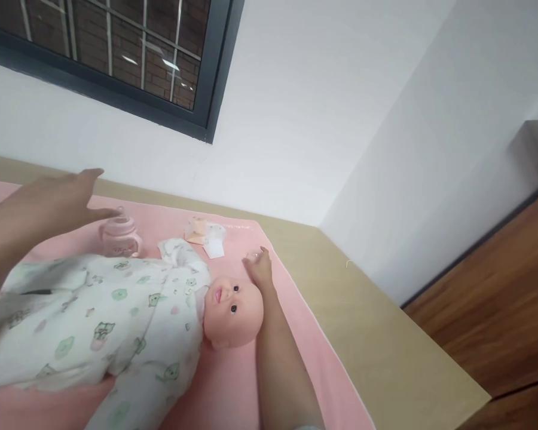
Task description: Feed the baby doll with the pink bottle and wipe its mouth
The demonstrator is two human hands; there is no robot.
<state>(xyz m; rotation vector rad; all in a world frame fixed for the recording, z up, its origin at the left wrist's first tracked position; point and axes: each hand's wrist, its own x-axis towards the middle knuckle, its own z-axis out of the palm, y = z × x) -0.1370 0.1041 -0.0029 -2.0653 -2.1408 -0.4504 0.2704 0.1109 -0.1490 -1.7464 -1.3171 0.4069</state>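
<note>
A doll point(233, 313) in a white patterned sleepsuit lies on its back on a pink mat point(224, 388), its head toward the right. My left hand point(67, 200) is held over the far left of the mat, thumb and fingers apart with nothing in them. Just beyond its thumb stands a pink baby bottle point(120, 236) with a handle. Beyond the doll's head, my right hand point(260, 269) pinches a small clear thing point(253, 255) at the mat's far right; it looks like a pacifier, but is too small to be sure.
A crumpled orange-and-white packet point(201, 229) and a white square piece point(214, 248) lie between bottle and right hand. The mat covers part of a wooden tabletop point(349, 310). White walls and a barred window point(130, 48) stand behind; brown wood panels point(497, 292) are at right.
</note>
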